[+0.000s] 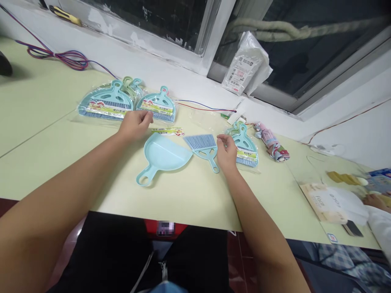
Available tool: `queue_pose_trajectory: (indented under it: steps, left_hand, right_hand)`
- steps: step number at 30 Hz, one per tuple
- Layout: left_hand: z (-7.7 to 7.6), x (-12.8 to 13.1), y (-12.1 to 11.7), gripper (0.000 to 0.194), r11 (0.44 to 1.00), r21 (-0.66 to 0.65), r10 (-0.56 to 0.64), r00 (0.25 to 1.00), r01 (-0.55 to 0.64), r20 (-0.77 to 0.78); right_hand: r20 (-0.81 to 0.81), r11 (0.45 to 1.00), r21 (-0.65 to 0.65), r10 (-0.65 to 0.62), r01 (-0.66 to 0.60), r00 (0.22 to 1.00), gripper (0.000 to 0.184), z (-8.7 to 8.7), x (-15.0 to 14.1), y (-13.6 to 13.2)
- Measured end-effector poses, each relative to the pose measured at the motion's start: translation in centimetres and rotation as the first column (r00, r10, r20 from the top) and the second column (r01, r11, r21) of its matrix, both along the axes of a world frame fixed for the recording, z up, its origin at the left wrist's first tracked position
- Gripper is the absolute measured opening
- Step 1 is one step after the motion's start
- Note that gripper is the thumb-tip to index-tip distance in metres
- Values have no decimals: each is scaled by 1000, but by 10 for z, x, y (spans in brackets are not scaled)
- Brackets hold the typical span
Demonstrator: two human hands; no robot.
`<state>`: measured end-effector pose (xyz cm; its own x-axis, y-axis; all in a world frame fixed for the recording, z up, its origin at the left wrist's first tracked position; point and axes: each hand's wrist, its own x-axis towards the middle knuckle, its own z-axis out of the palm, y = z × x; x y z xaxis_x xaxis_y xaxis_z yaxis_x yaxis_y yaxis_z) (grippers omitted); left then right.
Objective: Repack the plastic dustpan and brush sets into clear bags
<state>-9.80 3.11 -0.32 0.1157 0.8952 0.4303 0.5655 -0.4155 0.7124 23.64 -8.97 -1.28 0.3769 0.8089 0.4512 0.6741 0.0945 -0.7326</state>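
Counted one loose dustpan (166, 152) and one loose brush (200, 142), centre; one screwdriver (65, 15) and one cable bundle (73, 61), upper left; one umbrella (271, 141), right of centre. Could not count overlapped wrapped sets (105, 108).

Left hand (134, 125), fingers curled, is by two clear-wrapped light-blue plastic dustpan-and-brush sets (158, 105); you may be touching them, can't tell. Your right hand (227, 154), also curled, sits between a loose light-blue brush with grey-blue bristles (201, 142) and another clear-wrapped set (249, 147). Loose light-blue plastic dustpan (166, 154) between your hands, handle toward you, on pale-green tabletop (195, 199).
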Motion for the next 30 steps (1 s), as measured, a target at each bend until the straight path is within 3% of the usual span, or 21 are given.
queue_pose_trajectory:
  steps: [7,12,20,25,30]
  left_hand:
    - [0,-4,8,39,1000,-24,6,997,-4,75]
    - [-1,-4,6,39,999,-50,11,996,-7,86]
    - [-1,-5,6,38,999,-43,5,994,0,111]
    - [-2,-4,6,38,1000,-21,-14,996,16,90]
    - [-1,-3,5,38,999,-33,-10,998,12,68]
  right_hand:
    - [-46,999,-3,37,-37,998,28,-6,-1,0]
    - [95,994,-42,102,-98,990,25,-2,-8,-7]
    - [315,997,-30,75,-69,946,25,18,-3,-15]
    - [375,992,-126,66,-20,925,27,25,7,-16]
    - [465,965,-261,123,3,877,21,20,1,-18]
